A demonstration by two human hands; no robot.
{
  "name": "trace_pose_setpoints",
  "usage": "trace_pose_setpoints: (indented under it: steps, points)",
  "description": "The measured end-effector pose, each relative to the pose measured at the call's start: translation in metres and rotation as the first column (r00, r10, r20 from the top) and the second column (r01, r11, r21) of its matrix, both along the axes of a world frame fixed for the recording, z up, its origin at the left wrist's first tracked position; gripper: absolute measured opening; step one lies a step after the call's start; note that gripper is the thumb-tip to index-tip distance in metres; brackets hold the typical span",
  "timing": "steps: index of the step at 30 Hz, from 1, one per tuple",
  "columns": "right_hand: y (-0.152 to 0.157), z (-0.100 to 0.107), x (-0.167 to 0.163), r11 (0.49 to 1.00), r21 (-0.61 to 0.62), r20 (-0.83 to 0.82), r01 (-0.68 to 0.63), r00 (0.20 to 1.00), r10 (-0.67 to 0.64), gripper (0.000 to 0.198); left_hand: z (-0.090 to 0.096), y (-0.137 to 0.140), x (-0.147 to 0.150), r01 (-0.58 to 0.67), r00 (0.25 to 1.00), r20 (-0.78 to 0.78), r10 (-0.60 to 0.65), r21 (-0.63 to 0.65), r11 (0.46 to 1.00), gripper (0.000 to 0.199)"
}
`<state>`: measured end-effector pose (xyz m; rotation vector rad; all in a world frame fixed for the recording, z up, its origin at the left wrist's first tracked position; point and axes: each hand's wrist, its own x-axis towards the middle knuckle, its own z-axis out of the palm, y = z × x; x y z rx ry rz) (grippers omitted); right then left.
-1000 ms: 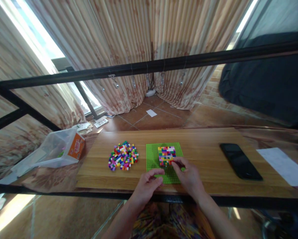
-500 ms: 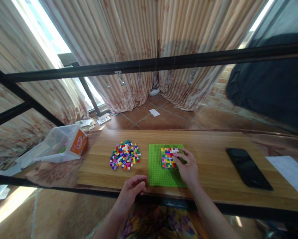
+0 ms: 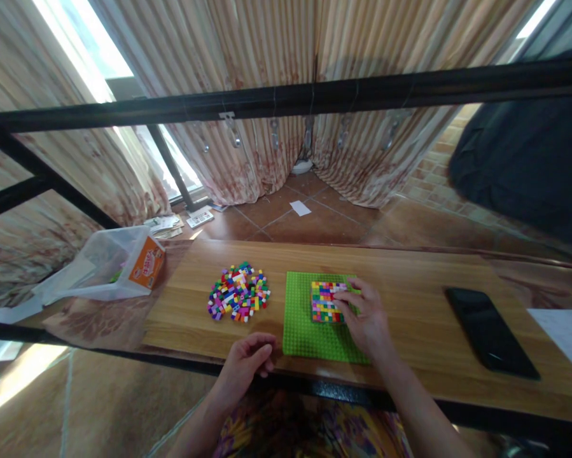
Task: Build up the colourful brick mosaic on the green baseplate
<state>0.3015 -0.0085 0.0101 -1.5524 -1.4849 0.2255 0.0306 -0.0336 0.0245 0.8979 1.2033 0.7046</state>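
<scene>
A green studded baseplate [image 3: 298,318] lies on the wooden table, with a square block of many-coloured building bricks [image 3: 324,302] on it. My right hand [image 3: 369,315] is over the right side of this block. Its thumb and forefinger are pinched at the top rows, around a small pale building brick that the fingertips partly cover. My left hand [image 3: 247,359] rests at the table's front edge, just left of the baseplate. Its fingers are loosely curled towards the thumb, and nothing shows in them. A pile of loose bricks [image 3: 238,292] lies left of the baseplate.
On the right are a black phone [image 3: 490,331] and a white paper sheet [image 3: 565,337]. A clear plastic box [image 3: 111,254] with an orange label stands beyond the table's left end. A black metal bar [image 3: 276,102] crosses in front of the curtains.
The camera view has shifted slightly. My right hand stays at the brick block with its fingertips pinched on the upper rows. My left hand remains by the table edge.
</scene>
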Motion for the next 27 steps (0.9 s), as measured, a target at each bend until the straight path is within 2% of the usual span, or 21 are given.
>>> trace_pose_setpoints:
  steps: [4, 7, 11, 18, 22, 27]
  points:
    - [0.003, -0.005, -0.002, 0.998, -0.063, -0.216, 0.003, 0.976, -0.016, 0.016, 0.000, -0.001, 0.000, -0.002, 1.000, -0.007, 0.002, 0.006, 1.000, 0.035]
    - [0.006, -0.012, -0.003, 0.992, -0.126, -0.416, -0.014, 0.908, -0.041, 0.020, 0.002, -0.002, 0.000, -0.011, 1.000, 0.006, 0.011, 0.005, 1.000, 0.033]
    - [0.010, -0.016, -0.004, 0.985, -0.166, -0.573, -0.036, 0.817, -0.067, 0.022, 0.002, -0.002, 0.001, -0.012, 1.000, 0.005, 0.012, 0.005, 1.000, 0.033]
    - [0.011, -0.010, -0.005, 0.967, -0.246, -0.649, -0.061, 0.752, -0.118, 0.028, 0.002, -0.002, 0.001, -0.007, 1.000, 0.007, 0.007, -0.005, 1.000, 0.030]
    - [0.011, -0.009, -0.006, 0.965, -0.246, -0.668, -0.093, 0.738, -0.099, 0.025, 0.003, -0.002, 0.002, -0.014, 1.000, 0.003, 0.014, 0.000, 1.000, 0.030]
    - [0.014, -0.014, -0.001, 0.968, -0.232, -0.637, -0.097, 0.767, -0.075, 0.029, 0.004, -0.003, 0.004, -0.007, 1.000, 0.002, 0.007, 0.023, 1.000, 0.028]
